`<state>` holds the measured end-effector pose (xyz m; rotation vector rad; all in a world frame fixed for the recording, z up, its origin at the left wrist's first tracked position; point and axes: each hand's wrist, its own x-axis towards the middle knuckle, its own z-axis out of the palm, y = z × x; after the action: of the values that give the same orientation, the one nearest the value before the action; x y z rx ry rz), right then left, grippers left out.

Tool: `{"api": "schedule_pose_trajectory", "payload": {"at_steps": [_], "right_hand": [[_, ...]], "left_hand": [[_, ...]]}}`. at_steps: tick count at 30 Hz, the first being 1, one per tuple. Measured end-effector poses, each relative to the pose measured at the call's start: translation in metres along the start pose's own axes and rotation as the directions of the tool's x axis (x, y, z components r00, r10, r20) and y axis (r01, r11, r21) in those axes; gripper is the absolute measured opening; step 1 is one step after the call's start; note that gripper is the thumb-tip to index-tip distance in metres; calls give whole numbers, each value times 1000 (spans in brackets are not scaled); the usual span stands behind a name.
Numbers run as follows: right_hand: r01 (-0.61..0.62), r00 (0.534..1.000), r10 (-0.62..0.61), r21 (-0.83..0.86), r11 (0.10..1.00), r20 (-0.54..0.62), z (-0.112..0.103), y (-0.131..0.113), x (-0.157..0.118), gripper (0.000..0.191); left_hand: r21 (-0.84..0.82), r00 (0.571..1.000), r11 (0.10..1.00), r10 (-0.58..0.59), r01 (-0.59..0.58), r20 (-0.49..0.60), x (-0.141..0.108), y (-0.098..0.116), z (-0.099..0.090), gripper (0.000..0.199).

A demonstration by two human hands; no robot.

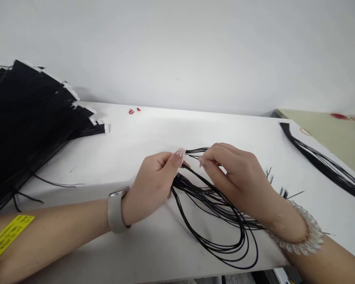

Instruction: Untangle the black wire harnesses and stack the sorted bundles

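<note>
Thin black wires (pixel 213 201) run between my two hands and hang in loops over the front of the white table. My left hand (pixel 156 181) is closed on the bunch, its thumb pressed near a small pale end piece by the fingertips. Just to the right, my right hand (pixel 236 177) pinches several black wires close to that end, with thumb and forefinger together. The rest of the bundle passes beneath my right hand and wrist, where loose cut ends stick out. My palms hide part of the wires.
A large heap of black wires with white connectors (pixel 41 110) fills the left side. Small red bands (pixel 131 111) lie near the wall. Another black wire bundle (pixel 322 161) rests at the right, beside a pale green surface (pixel 337 134). The white table's (pixel 154 134) front edge runs below my hands.
</note>
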<state>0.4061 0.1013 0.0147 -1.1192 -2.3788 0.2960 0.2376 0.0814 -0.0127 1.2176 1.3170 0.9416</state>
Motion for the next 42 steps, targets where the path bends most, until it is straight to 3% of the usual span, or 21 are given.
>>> {"api": "schedule_pose_trajectory", "payload": {"at_steps": [13, 20, 27, 32, 36, 38, 40, 42], "right_hand": [[-3, 1000, 4, 56, 998, -21, -1, -2, -1, 9], [-7, 999, 6, 9, 1000, 36, 3, 1, 4, 14], [130, 991, -130, -90, 987, 9, 11, 0, 3, 14], [175, 983, -183, -208, 962, -22, 7, 7, 4, 9], [145, 963, -202, -289, 946, -177, -14, 12, 4, 44], [111, 958, -176, -274, 955, -225, -28, 12, 2, 48], [34, 992, -63, -257, 966, -109, -40, 14, 0, 47], [-52, 981, 97, -253, 966, 167, -45, 17, -3, 49]], "left_hand": [[70, 999, 997, 33, -34, 9, -1, -2, 0, 35], [208, 987, 965, 153, -158, 42, -3, 3, 0, 37], [291, 959, 915, 257, -280, 115, -6, 3, -1, 37], [243, 980, 949, 188, -199, 68, -2, 2, -1, 38], [63, 998, 997, 49, -46, -49, 5, -2, -2, 34], [-31, 996, 999, 14, -17, -87, 8, -4, -2, 35], [-84, 993, 996, 5, -15, -116, 10, -6, -3, 37], [-101, 991, 995, 9, -23, -133, 9, -7, -3, 38]]}}
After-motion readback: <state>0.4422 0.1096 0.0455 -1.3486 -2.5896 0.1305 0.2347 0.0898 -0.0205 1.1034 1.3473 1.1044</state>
